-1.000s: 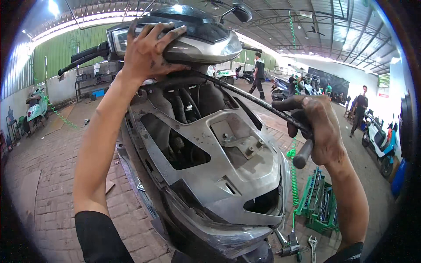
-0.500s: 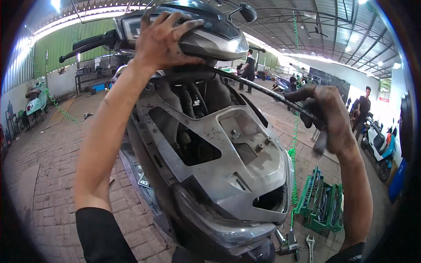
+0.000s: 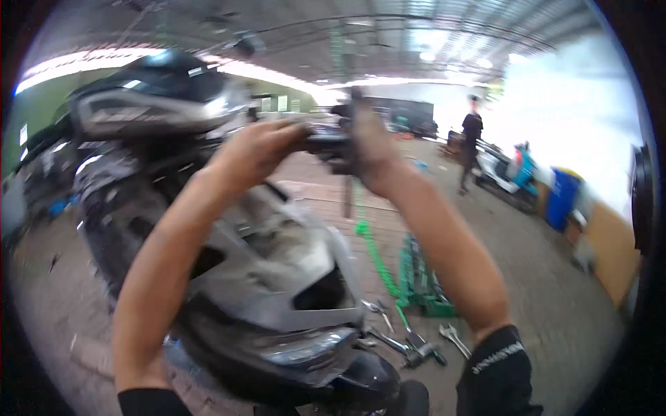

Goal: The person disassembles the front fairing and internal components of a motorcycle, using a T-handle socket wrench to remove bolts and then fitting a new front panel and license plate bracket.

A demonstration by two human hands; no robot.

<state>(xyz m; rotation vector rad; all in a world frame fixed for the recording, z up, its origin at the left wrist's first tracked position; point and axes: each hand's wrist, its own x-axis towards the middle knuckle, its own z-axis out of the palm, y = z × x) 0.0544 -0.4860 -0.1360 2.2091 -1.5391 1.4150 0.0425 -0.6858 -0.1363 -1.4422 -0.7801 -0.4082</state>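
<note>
Pretty blurry shot, but here's what I can make out. Both hands are up close together, just right of the scooter (image 3: pixel 215 284), with a dark bar (image 3: pixel 326 143) bridging the short gap between them. The right hand (image 3: pixel 370 149) is wrapped around one end of it, and a thin dark piece (image 3: pixel 347 197) sticks down just below that hand. The left hand (image 3: pixel 267 149) has its fingertips at the other end, but it's too smeared to tell if it's really gripping or just touching.

The scooter leans across the left side, front panel opened up with dark gaps in it, and its handlebar cover (image 3: pixel 156 107) sits up at upper left. Below the right forearm there's a green toolbox (image 3: pixel 437 307) on the floor (image 3: pixel 555 347), with a curly green hose (image 3: pixel 376 256) beside it. Near those lie an adjustable wrench (image 3: pixel 454 340) and a power tool (image 3: pixel 420 353). Further back at right: a person (image 3: pixel 472 132) in dark clothes, a white and blue scooter (image 3: pixel 506 182) and a blue bin (image 3: pixel 563 197).
</note>
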